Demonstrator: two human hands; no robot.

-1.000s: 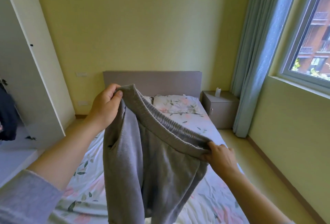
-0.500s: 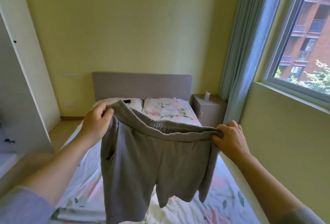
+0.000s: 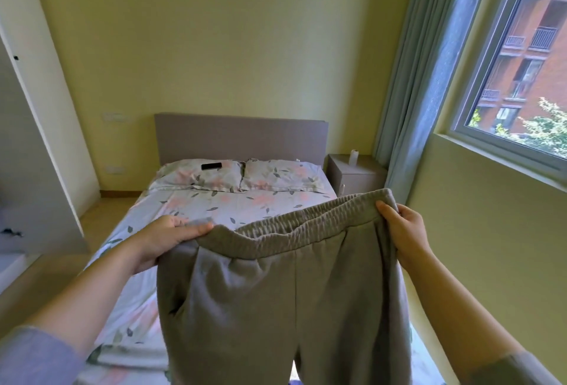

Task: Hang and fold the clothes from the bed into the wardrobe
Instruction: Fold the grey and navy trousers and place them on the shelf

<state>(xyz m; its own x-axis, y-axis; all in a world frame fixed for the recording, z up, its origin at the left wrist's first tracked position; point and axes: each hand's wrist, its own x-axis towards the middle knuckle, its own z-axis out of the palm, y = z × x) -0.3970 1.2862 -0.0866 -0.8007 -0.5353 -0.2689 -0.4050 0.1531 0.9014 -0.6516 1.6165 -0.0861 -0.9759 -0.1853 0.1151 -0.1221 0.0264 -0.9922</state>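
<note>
Head view: the task looks to be in its middle. The pair of grey fleece sweat bottoms with a gathered elastic waistband (image 3: 276, 308) is off the bed and held up in the air by its waistband. It is spread flat between the two hands, not yet folded and not yet in the wardrobe. Folding it and carrying it across are left. I cannot tell whether more clothes lie below the frame.

The left hand (image 3: 167, 242) pinches the waistband's left end, thumb lying along the top edge and fingers tucked behind the cloth. The right hand (image 3: 405, 232) grips the right end, fingers curled over the band and the thumb hidden behind it. The band sags slightly between them, and the legs hang straight down below both hands, out of the frame.

Beyond and beneath the hands lies the bed with its floral white sheet (image 3: 184, 209). Far past the left hand, a black phone (image 3: 211, 166) rests on a pillow. The white wardrobe's open door (image 3: 40, 139) stands well to the left of the left hand.
</note>
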